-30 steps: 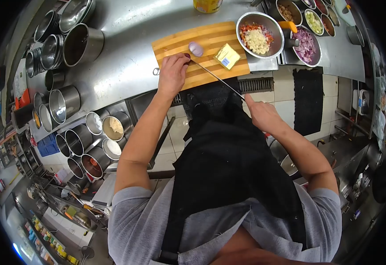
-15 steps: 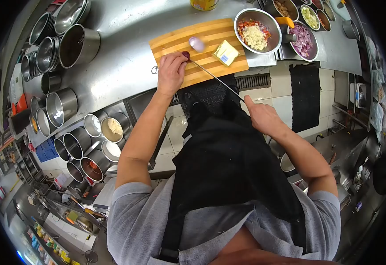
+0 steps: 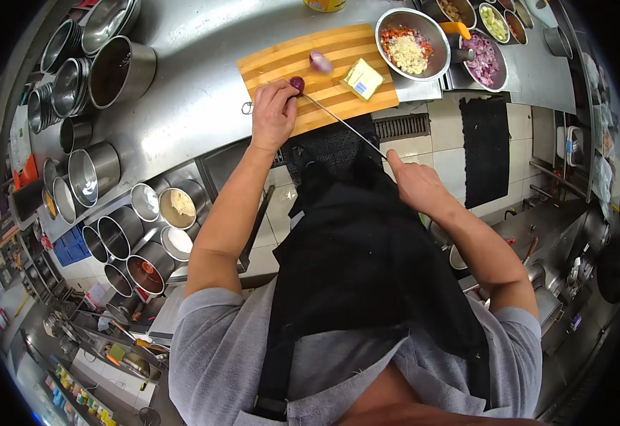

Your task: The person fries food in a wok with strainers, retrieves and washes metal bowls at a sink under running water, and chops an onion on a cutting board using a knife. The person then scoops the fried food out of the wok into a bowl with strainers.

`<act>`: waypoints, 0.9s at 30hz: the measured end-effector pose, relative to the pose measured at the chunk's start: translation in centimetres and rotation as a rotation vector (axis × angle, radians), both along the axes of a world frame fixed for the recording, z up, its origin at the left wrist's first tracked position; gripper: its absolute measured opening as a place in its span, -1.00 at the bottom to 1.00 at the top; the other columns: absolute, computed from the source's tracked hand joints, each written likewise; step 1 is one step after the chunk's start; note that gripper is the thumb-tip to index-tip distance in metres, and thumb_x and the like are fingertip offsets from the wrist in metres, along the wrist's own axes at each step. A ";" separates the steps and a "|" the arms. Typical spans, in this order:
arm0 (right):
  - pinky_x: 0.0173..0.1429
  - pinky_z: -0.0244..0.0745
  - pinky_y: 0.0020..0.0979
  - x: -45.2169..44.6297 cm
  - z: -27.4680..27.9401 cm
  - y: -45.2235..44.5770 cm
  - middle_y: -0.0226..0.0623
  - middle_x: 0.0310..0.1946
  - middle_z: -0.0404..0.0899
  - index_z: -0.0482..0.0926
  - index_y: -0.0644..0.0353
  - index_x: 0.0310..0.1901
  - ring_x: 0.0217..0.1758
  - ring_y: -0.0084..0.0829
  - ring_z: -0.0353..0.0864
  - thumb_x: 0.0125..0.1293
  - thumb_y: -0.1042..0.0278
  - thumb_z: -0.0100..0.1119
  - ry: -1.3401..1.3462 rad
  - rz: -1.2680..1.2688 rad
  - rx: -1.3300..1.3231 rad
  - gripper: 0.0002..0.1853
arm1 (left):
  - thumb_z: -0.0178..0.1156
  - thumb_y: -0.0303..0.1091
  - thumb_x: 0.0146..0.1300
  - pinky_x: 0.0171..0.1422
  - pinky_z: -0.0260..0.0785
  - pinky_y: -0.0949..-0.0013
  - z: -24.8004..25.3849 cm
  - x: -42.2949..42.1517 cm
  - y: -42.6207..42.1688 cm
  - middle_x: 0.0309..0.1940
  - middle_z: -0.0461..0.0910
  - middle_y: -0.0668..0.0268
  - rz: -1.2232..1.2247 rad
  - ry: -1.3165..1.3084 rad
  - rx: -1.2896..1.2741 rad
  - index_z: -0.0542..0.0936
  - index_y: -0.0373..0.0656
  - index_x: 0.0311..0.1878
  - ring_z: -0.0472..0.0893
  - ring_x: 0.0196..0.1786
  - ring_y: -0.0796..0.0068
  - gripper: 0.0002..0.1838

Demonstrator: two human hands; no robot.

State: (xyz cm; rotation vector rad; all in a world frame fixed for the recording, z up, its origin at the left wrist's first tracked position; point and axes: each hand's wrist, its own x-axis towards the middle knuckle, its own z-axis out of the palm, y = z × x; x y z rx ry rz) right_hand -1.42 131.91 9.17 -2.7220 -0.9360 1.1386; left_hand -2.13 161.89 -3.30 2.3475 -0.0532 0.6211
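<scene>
With its fingers bent down, my left hand (image 3: 274,117) grips a small dark red onion piece (image 3: 297,84) near the front of the striped wooden cutting board (image 3: 271,65). The tip of a long thin-bladed knife (image 3: 345,125) is beside that piece, and its blade runs across the board's front edge. My right hand (image 3: 421,186) is closed around the knife's handle, which it hides. Behind the blade lies a blurred, pale purple onion half (image 3: 320,62). A pale yellow block in a wrapper with a blue label (image 3: 361,79) sits on the board's right side.
A steel bowl (image 3: 442,67) of chopped red pieces and pale minced bits stands at the board's right. Beyond it is a bowl of chopped red onion (image 3: 483,62). Several steel pots (image 3: 131,84) crowd the counter's left. A yellow can (image 3: 325,4) stands at the back.
The onion half has shifted slightly back and to the right on the board. Both hands and the knife hold nearly the same position, and the whole view has drifted a little.
</scene>
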 end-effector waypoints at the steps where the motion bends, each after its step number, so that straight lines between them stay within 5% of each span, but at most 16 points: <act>1: -0.22 0.50 0.08 0.1 0.2 -0.1 0.09 -0.46 0.63 0.29 0.27 0.03 -0.31 0.14 0.65 0.19 0.61 -0.03 -0.004 0.000 0.002 -0.66 | 0.31 -0.62 0.01 0.14 0.41 0.19 0.0 0.3 0.1 -0.13 0.59 0.24 0.002 -0.008 -0.002 0.64 -0.16 -0.18 0.54 -0.02 0.14 -0.73; 6: -0.22 0.50 0.09 -0.3 4.3 -0.3 0.08 -0.48 0.63 0.29 0.26 0.02 -0.33 0.14 0.65 0.18 0.62 -0.03 0.052 -0.070 -0.064 -0.66 | 0.32 -0.63 0.00 0.09 0.44 0.20 -0.1 0.0 0.3 -0.14 0.59 0.23 0.014 -0.035 -0.039 0.64 -0.18 -0.20 0.55 -0.04 0.13 -0.74; 17: -0.23 0.50 0.08 -1.3 -0.1 -0.5 0.06 -0.49 0.62 0.30 0.24 -0.03 -0.35 0.14 0.65 0.19 0.60 -0.03 -0.034 -0.035 0.042 -0.71 | 0.33 -0.63 -0.01 0.04 0.45 0.20 -0.2 -0.1 0.1 -0.16 0.59 0.22 0.048 -0.025 -0.053 0.63 -0.18 -0.23 0.56 -0.06 0.14 -0.76; 27: -0.23 0.50 0.08 -1.0 4.3 0.6 0.09 -0.47 0.63 0.29 0.23 0.02 -0.32 0.14 0.65 0.18 0.61 -0.03 0.006 -0.030 -0.057 -0.66 | 0.36 -0.61 -0.02 0.04 0.45 0.23 -0.7 -0.1 0.0 -0.17 0.59 0.23 0.086 -0.013 -0.106 0.62 -0.18 -0.25 0.56 -0.07 0.16 -0.77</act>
